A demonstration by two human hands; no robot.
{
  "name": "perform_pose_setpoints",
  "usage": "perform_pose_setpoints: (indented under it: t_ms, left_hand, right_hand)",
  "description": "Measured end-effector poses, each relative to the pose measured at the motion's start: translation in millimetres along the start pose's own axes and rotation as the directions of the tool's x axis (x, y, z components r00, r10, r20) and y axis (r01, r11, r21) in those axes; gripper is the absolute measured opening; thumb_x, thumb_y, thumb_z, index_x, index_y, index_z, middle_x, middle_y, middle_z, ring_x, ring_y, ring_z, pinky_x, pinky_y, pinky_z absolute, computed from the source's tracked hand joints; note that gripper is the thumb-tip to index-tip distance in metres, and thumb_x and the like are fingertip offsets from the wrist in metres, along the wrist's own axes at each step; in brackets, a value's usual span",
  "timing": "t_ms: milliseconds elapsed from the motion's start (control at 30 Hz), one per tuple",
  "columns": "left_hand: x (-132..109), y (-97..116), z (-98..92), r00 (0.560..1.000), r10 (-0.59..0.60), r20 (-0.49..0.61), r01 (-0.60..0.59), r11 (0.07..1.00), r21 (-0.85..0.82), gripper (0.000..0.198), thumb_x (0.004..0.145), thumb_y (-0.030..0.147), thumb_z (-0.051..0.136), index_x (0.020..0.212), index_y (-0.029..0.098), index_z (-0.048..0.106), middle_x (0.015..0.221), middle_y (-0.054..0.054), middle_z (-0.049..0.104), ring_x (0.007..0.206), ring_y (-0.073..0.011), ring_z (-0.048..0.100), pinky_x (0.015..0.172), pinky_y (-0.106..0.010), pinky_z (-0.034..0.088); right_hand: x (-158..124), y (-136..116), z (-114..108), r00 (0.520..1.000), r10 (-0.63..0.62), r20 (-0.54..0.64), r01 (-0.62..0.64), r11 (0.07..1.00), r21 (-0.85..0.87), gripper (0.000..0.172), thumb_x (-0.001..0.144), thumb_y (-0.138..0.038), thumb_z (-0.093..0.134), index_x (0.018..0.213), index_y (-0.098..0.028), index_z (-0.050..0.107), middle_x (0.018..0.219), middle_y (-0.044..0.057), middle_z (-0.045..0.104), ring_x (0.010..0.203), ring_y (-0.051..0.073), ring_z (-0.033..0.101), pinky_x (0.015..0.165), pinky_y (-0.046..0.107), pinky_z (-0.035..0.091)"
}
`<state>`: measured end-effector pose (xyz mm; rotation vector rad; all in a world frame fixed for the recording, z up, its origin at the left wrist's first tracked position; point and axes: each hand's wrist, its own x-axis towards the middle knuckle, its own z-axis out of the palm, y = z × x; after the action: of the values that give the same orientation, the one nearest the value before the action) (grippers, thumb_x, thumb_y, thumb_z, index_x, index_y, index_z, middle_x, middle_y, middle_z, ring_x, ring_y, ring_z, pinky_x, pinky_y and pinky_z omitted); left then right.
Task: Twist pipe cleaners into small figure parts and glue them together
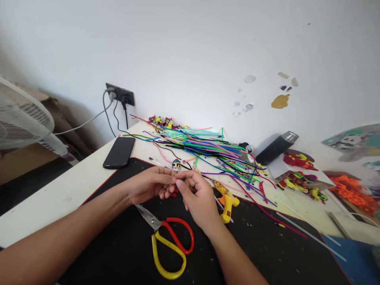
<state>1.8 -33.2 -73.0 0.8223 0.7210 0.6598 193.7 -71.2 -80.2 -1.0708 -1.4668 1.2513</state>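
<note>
Over the black mat (118,221), my left hand (154,182) and my right hand (197,194) meet, fingertips pinched together. Whatever lies between them is too small or hidden to name. Just behind the fingertips shows a small figure's head (176,164) with a white face and a colourful cap; I cannot tell whether it is held. Small red pieces (175,192) peek out below my left fingers. Scissors (168,239) with one red and one yellow handle lie partly spread beneath my hands. Right of my right hand rests a yellow glue gun (228,204).
Many coloured pipe cleaners (204,146) are heaped along the wall. A black phone (119,152) lies at the left and a dark thermos (277,148) at the right, near a box of small figures (303,182). Glue sticks (311,236) lie front right. A fan (23,114) stands left.
</note>
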Motion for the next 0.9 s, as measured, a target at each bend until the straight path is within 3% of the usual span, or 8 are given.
perform_pose_setpoints:
  t_ms: [900]
  left_hand:
    - [-0.1, 1.9, -3.0, 0.999, -0.031, 0.015, 0.032, 0.998, -0.062, 0.039, 0.062, 0.034, 0.106, 0.081, 0.010, 0.081, 0.066, -0.002, 0.072, 0.049, -0.0060, 0.062, 0.042, -0.011, 0.044]
  right_hand:
    - [-2.4, 3.5, 3.2, 0.996, -0.075, -0.053, 0.072, 0.996, -0.054, 0.017, 0.101, -0.036, 0.067, 0.107, -0.022, 0.072, 0.058, -0.010, 0.043, 0.044, 0.010, 0.039, 0.045, 0.025, 0.029]
